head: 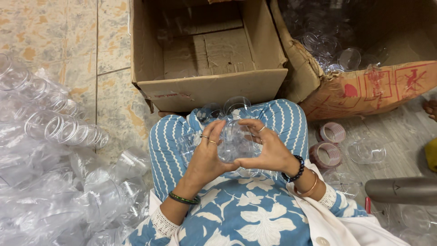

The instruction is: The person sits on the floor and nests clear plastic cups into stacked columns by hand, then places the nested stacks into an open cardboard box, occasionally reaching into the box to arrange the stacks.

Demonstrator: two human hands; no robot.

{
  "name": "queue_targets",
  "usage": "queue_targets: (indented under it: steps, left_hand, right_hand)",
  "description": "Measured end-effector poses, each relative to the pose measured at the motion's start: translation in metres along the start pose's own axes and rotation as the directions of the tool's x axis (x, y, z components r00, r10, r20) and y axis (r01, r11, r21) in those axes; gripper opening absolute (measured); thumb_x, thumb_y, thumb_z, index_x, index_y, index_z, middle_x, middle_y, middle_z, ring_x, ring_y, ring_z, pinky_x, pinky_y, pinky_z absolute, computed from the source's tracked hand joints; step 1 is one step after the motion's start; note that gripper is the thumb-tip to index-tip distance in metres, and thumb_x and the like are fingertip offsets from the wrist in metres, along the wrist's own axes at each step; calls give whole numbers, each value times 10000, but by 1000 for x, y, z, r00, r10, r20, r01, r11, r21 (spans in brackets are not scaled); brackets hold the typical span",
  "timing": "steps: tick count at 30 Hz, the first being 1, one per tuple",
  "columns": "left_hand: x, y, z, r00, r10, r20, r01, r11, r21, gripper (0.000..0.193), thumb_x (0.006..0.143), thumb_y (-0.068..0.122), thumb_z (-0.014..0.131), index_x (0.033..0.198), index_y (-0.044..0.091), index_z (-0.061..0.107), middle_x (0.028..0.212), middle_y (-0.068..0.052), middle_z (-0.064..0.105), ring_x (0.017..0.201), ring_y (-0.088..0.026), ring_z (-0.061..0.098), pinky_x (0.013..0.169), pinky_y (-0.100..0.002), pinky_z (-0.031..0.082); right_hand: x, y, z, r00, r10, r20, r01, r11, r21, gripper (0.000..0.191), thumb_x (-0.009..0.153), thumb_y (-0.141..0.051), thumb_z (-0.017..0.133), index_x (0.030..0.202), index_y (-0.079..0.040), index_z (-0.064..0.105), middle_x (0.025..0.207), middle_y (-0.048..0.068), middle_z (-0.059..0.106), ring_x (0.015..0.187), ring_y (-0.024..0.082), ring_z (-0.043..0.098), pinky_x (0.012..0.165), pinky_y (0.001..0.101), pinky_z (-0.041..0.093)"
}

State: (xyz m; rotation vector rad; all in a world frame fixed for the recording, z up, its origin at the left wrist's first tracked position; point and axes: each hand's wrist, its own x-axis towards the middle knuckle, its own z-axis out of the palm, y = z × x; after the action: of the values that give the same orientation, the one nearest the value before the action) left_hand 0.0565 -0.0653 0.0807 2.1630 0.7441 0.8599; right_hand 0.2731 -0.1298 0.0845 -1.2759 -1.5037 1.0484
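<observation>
Over my lap, both hands close around a clear plastic jar. My left hand grips its left side, with rings on two fingers. My right hand wraps the right side, thumb underneath. More clear jars rest on my knees just beyond the hands.
An empty cardboard box stands open ahead of my knees. A second box at the right holds several clear lids. Bags of stacked clear jars lie at the left. Two tape rolls and a grey metal bottle lie at the right.
</observation>
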Motion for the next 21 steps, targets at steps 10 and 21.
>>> queue_targets:
  steps: [10, 21]
  left_hand:
    - [-4, 6, -2, 998, -58, 40, 54, 994, 95, 1145, 590, 271, 959, 1514, 32, 326, 1515, -219, 398, 1212, -398, 612, 941, -410, 572]
    - [-2, 7, -8, 999, -22, 48, 17, 992, 122, 1135, 586, 316, 968, 1527, 89, 374, 1494, -206, 425, 1243, -414, 602, 932, -431, 576]
  right_hand:
    - [2, 1, 2, 1000, 14, 22, -15, 999, 48, 920, 656, -219, 941, 1426, -73, 460, 1457, 126, 530, 1385, 284, 541, 1132, 443, 498]
    - [2, 6, 0, 997, -7, 72, 3, 998, 58, 867, 663, -247, 956, 1385, -109, 496, 1502, 75, 464, 1392, 271, 517, 1106, 434, 512]
